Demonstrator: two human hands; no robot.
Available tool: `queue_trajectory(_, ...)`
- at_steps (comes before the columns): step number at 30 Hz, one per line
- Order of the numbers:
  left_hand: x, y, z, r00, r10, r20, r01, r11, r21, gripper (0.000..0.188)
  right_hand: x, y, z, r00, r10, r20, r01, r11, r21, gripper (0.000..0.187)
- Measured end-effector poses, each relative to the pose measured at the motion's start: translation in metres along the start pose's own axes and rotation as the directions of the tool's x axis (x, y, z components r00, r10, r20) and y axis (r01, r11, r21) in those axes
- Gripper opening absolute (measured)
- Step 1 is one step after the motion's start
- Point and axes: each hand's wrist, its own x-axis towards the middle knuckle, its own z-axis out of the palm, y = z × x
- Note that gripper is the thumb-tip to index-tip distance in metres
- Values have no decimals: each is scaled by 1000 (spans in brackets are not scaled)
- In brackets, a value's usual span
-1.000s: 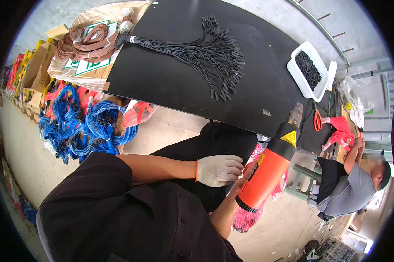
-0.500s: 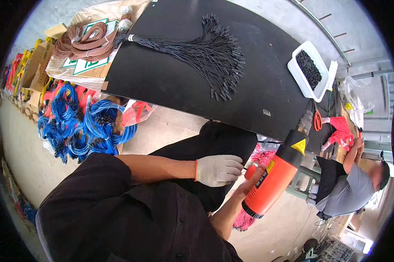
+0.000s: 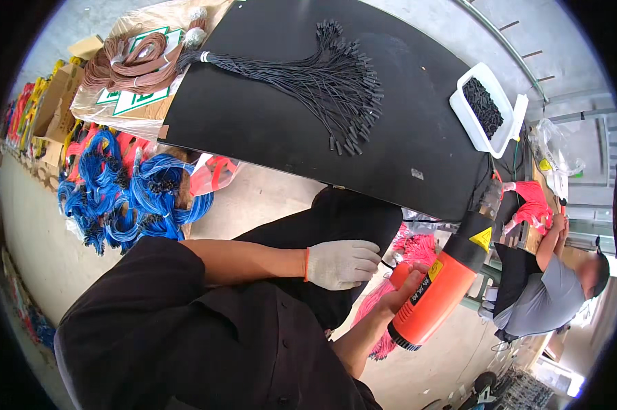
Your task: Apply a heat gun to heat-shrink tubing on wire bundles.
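Note:
My right hand (image 3: pixel 403 290) is wrapped round the handle of an orange heat gun (image 3: pixel 437 294) with a black collar. Its metal nozzle (image 3: pixel 491 199) points up and away, past the table's right end. Over my dark-trousered thigh lies my left hand (image 3: pixel 343 265) in a white knit glove, fingers curled together with their tips turned down. A thin dark cord passes between its fingertips and the gun's handle; whatever the fingers may hold is hidden. On the black table (image 3: pixel 267 147) ahead, a tied bundle of black cables (image 3: pixel 308 78) is fanned out, its sleeved ends toward the right.
A white tub (image 3: pixel 462 113) of small black tubes stands at the table's right. Brown cable coils (image 3: pixel 141 65) lie at far left, above blue cable bundles (image 3: pixel 161 188). Pink cables (image 3: pixel 414 246) hang beyond my right hand. Another person (image 3: pixel 551 290) sits at right.
My right hand has shifted the heat gun slightly right, its nozzle now covering where the red-handled scissors showed. My left hand stays where it was.

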Motion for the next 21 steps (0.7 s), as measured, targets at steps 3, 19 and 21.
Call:
queue_trajectory(3,0,0,0,1000,4,11,-4,1000,6,35,5,19,-6,1000,13,-5,-13,1000,7,18)
queue_trajectory(19,50,16,-61,909,-397,-128,335,878,-343,22,20,25,-37,984,-170,45,157,966,207,27)
queue_trajectory(21,97,11,-103,761,-595,-259,428,760,-489,31,18,34,-48,981,-178,74,145,934,326,30)
